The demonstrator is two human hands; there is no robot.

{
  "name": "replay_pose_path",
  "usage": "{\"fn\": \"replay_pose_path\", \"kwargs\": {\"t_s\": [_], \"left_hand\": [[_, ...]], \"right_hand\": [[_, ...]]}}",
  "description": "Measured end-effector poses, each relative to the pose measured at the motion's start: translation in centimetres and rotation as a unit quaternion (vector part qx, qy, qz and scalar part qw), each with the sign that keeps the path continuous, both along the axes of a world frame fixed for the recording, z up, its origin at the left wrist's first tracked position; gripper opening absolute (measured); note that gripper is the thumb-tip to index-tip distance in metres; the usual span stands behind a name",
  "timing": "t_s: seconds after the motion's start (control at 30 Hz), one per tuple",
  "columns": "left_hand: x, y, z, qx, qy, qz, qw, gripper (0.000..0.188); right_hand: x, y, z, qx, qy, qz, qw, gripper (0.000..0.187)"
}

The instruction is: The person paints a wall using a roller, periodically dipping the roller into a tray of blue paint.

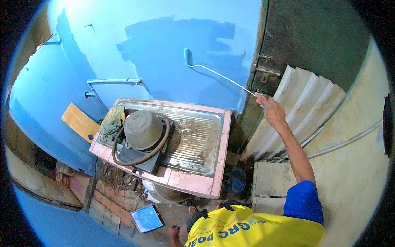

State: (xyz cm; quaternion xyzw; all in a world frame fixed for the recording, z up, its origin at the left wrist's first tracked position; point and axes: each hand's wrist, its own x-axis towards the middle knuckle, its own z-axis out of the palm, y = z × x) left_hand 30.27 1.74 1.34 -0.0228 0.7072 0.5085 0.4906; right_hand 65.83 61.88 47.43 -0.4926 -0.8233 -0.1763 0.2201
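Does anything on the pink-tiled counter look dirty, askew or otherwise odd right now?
Yes: brown grime covers much of the ribbed metal drainboard, which one would expect cleaner. On its left, a thick brown hose bends loosely around the near side of a grey dome-shaped vessel.

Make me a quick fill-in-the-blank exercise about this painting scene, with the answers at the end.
1. The right hand holds the paint roller by its ____.
2. The wall behind the metal sink is painted ____.
3. The tiles edging the sink are coloured ____.
4. Curling around the grey container is a brown ____.

Missing words: handle; blue; pink; hose.
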Motion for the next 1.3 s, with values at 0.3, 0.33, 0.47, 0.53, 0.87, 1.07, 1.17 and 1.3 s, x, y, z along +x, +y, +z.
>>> {"fn": "replay_pose_path", "kwargs": {"t_s": [0.3,0.33,0.47,0.53,0.87,1.07,1.17,1.3], "left_hand": [[0.0,3.9,-0.8,-0.069,0.046,-0.085,0.993,0.021],[0.2,4.4,-1.0,-0.046,0.045,-0.081,0.995,0.023],[-0.1,4.9,-2.5,-0.048,0.101,-0.158,0.981,0.028],[0.5,6.1,-2.2,-0.017,0.085,-0.151,0.985,0.029],[2.4,6.0,-2.3,-0.040,0.073,-0.134,0.988,0.028],[4.3,5.4,-1.5,-0.024,-0.006,-0.062,0.998,0.030],[3.5,5.5,-0.9,-0.117,-0.027,-0.197,0.973,0.031],[4.0,3.4,-2.5,-0.046,0.050,-0.094,0.993,0.028]], "right_hand": [[14.7,-6.2,1.3,-0.026,-0.029,-0.125,0.991,0.051],[16.4,-6.9,1.4,-0.029,-0.031,-0.137,0.990,0.052],[20.8,-7.9,1.3,-0.038,-0.034,-0.146,0.988,0.051],[22.2,-9.0,1.9,-0.048,-0.035,-0.158,0.986,0.051],[24.8,-9.2,1.8,-0.021,-0.042,-0.143,0.989,0.051],[26.4,-9.6,1.7,-0.039,-0.037,-0.147,0.988,0.044],[26.0,-9.2,0.9,0.017,0.001,-0.105,0.994,0.048],[21.4,-6.8,0.4,-0.025,0.028,-0.084,0.996,0.046]]}}
